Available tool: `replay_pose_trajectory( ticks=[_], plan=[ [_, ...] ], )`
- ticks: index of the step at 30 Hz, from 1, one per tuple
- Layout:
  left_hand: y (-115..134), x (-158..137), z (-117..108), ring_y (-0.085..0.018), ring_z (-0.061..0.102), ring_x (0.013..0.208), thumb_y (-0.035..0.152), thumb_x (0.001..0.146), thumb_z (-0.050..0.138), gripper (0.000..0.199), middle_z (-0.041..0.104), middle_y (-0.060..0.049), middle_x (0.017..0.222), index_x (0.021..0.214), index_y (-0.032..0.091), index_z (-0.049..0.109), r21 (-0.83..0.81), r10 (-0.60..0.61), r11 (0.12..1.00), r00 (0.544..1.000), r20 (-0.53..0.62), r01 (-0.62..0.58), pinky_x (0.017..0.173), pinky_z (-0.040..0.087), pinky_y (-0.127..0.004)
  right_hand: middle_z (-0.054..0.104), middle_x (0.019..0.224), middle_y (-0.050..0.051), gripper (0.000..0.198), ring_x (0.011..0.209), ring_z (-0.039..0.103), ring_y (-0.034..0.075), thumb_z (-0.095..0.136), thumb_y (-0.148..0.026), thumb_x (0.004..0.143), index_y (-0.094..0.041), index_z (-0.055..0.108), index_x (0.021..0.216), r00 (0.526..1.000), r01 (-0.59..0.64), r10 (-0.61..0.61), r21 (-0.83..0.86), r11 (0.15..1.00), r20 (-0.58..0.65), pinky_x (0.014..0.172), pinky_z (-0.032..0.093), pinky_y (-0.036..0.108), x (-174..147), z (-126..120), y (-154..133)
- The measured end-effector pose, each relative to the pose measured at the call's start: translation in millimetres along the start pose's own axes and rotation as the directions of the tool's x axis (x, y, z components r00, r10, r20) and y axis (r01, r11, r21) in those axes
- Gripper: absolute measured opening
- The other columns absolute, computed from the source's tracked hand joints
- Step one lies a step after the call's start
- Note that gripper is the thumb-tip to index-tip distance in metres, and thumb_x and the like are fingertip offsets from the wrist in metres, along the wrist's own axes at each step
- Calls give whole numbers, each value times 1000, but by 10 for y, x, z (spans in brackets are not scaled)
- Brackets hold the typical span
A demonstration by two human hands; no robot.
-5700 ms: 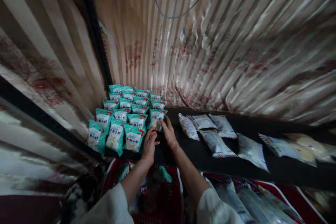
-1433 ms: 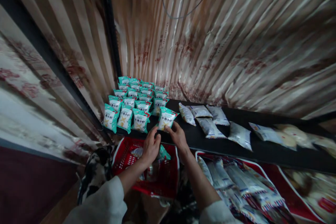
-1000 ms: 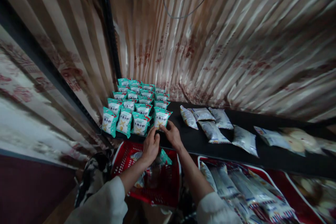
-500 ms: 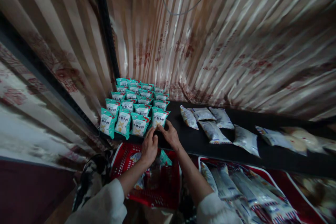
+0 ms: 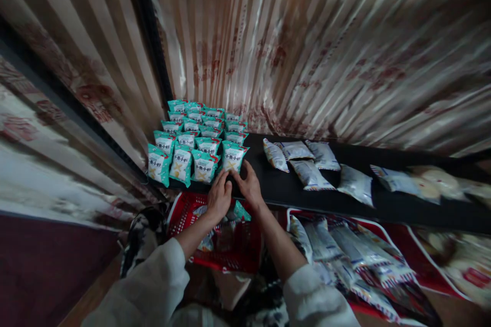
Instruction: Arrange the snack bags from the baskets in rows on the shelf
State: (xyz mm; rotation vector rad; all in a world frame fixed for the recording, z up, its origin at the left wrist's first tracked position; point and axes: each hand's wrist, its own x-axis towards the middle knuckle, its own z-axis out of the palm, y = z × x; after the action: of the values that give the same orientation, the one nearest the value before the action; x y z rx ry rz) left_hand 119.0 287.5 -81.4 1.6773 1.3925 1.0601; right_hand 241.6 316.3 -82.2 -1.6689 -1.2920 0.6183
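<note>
Teal-and-white snack bags (image 5: 181, 164) stand upright in close rows at the left end of a black shelf (image 5: 276, 184). The front bag of the right-hand row, a teal snack bag (image 5: 233, 156), stands between my fingers. My left hand (image 5: 220, 195) pinches its lower left edge, thumb and fingers close together. On the lower right side, my right hand (image 5: 248, 184) holds the same bag, with the thumb across its front and the fingers partly hidden behind it.
Below the shelf, a red basket (image 5: 180, 214) holds a few bags, one teal. Another red basket (image 5: 399, 245) is full of silvery bags. Several silvery bags (image 5: 312, 173) lie flat on the shelf to the right. A dark metal post (image 5: 151, 25) and striped curtains (image 5: 215, 36) close off the back.
The view has tipped slightly downward, so the shelf and baskets sit higher in the picture. Both hands stay at the same front snack bag, which has hardly moved among the rows.
</note>
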Motion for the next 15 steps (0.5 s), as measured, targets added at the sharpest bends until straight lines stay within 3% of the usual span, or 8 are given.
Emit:
replay_pose_trajectory(
  ticks=[5, 9, 12, 15],
  plan=[
    [-3, -123, -49, -20, 47, 127, 23, 91, 37, 35, 54, -11, 134, 120, 16, 56, -12, 80, 997, 995, -57, -81, 110, 35, -39, 64, 113, 14, 51, 103, 61, 23, 48, -51, 83, -13, 57, 117, 986, -38, 63, 159, 986, -154, 92, 47, 36, -451, -109, 33],
    [-49, -360, -15, -19, 59, 108, 20, 91, 37, 28, 64, -10, 112, 105, 18, 61, -28, 111, 993, 989, -94, -114, 98, 46, -37, 70, 89, 8, 43, 83, 65, 20, 38, -48, 89, -16, 61, 105, 986, -133, 149, 178, 975, -80, 79, 50, 32, -834, -143, 222],
    [-145, -597, 82, -17, 61, 101, 14, 88, 39, 26, 66, -7, 103, 99, 19, 63, 7, -23, 1000, 998, 62, 23, 94, 46, -33, 71, 96, 8, 34, 90, 66, 20, 38, -36, 90, -17, 63, 105, 960, -246, 266, -201, 948, 83, 82, 48, 30, -991, -95, 445],
    [-285, -801, 207, -17, 61, 99, 5, 80, 44, 28, 67, -6, 101, 93, 19, 64, 100, -276, 961, 931, 238, 259, 95, 44, -32, 67, 111, 12, 31, 104, 62, 22, 45, -25, 87, -16, 63, 111, 885, -258, 427, -568, 782, 185, 87, 46, 30, -1022, -26, 621]
  ],
)
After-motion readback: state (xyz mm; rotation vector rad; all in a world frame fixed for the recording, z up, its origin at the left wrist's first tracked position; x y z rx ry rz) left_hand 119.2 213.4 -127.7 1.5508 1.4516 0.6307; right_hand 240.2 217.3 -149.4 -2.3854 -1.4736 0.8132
